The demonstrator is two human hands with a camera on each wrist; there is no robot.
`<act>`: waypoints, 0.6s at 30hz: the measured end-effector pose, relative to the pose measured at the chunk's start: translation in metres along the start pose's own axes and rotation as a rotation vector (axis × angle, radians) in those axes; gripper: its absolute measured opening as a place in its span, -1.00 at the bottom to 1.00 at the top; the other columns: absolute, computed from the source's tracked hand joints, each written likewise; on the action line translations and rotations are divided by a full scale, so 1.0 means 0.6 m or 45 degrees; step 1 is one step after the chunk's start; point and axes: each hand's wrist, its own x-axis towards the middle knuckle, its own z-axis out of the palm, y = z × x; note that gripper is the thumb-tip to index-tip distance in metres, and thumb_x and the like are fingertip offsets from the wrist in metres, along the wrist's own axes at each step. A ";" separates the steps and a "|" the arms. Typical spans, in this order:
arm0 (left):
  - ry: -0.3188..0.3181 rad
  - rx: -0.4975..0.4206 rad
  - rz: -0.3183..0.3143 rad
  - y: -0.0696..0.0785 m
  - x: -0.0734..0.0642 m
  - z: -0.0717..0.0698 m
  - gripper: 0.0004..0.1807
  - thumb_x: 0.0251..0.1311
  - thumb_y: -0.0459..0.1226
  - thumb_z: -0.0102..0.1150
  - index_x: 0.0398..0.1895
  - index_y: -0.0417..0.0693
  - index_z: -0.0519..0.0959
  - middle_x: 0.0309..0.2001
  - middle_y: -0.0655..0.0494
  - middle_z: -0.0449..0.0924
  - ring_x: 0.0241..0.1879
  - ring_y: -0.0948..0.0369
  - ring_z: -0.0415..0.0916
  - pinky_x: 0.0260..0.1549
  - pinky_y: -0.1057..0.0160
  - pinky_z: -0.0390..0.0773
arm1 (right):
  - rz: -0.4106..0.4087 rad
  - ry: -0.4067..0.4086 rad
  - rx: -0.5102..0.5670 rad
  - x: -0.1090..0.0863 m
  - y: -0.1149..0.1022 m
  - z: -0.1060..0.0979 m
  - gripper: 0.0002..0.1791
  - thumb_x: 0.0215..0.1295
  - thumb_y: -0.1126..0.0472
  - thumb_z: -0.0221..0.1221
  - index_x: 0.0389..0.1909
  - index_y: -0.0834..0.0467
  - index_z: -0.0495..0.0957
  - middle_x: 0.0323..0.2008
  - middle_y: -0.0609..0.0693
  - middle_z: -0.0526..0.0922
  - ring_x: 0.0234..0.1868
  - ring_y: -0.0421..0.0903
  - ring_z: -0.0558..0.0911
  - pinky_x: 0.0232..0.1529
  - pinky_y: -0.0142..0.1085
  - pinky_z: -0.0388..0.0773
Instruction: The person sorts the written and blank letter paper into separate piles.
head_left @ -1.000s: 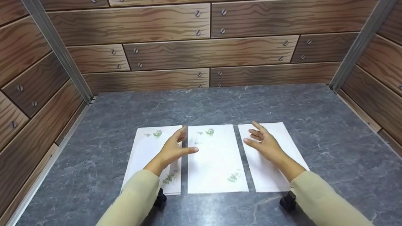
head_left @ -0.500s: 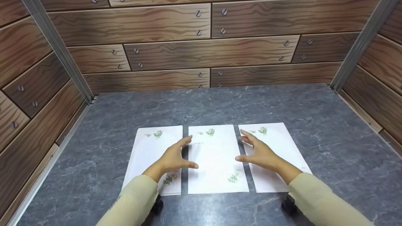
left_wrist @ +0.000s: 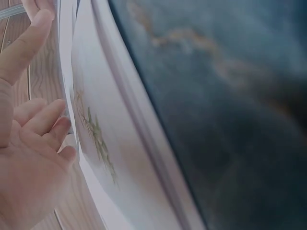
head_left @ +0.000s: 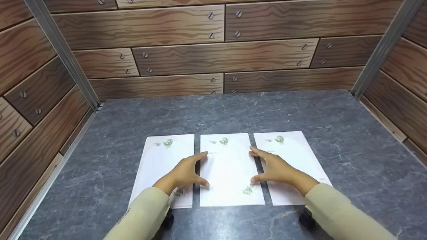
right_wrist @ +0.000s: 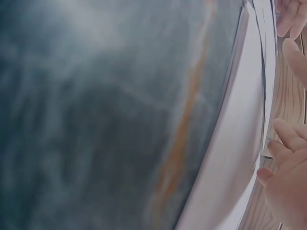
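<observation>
Three white sheets of paper with green plant prints lie side by side in the head view. The left paper has a visibly layered front edge. The middle paper lies between both hands. My left hand is above the gap between the left and middle papers, fingers and thumb spread apart. My right hand mirrors it over the gap beside the right paper, its fingertips and thumb tip over the middle paper's right edge. Neither hand holds anything. Whether the fingertips touch paper, I cannot tell.
The papers lie on a dark grey marbled tabletop. Wood-plank-patterned walls rise at the back and both sides, with grey metal posts at the back corners. Black wrist devices sit under both sleeves.
Both hands have come nearer the front edge and lower toward the papers. The right hand has also shifted left, uncovering the right paper's top print. The papers have not moved.
</observation>
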 end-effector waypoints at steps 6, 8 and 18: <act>0.002 0.066 -0.025 -0.003 0.002 0.004 0.13 -0.35 -0.15 0.62 0.41 -0.11 0.23 0.36 -0.04 0.25 0.34 0.00 0.16 0.31 0.06 0.16 | 0.000 -0.024 -0.082 0.000 0.000 -0.001 0.19 -0.20 -0.10 0.50 0.43 0.26 0.11 0.33 0.12 0.31 0.35 0.20 0.20 0.34 0.06 0.09; 0.007 0.087 -0.022 -0.002 0.002 0.004 0.12 -0.35 -0.15 0.62 0.40 -0.12 0.24 0.36 -0.07 0.25 0.34 -0.02 0.17 0.31 0.07 0.17 | 0.013 -0.033 -0.106 0.000 -0.001 -0.001 0.17 -0.20 -0.11 0.49 0.42 0.24 0.14 0.34 0.16 0.27 0.35 0.23 0.19 0.34 0.08 0.08; -0.023 0.143 -0.051 0.002 0.002 0.004 0.07 -0.33 -0.13 0.59 0.38 -0.10 0.29 0.37 -0.18 0.19 0.34 -0.08 0.15 0.30 0.00 0.16 | 0.008 -0.071 -0.194 0.001 -0.003 -0.001 0.08 -0.13 -0.13 0.45 0.40 0.22 0.19 0.36 0.19 0.24 0.37 0.17 0.18 0.37 0.12 -0.08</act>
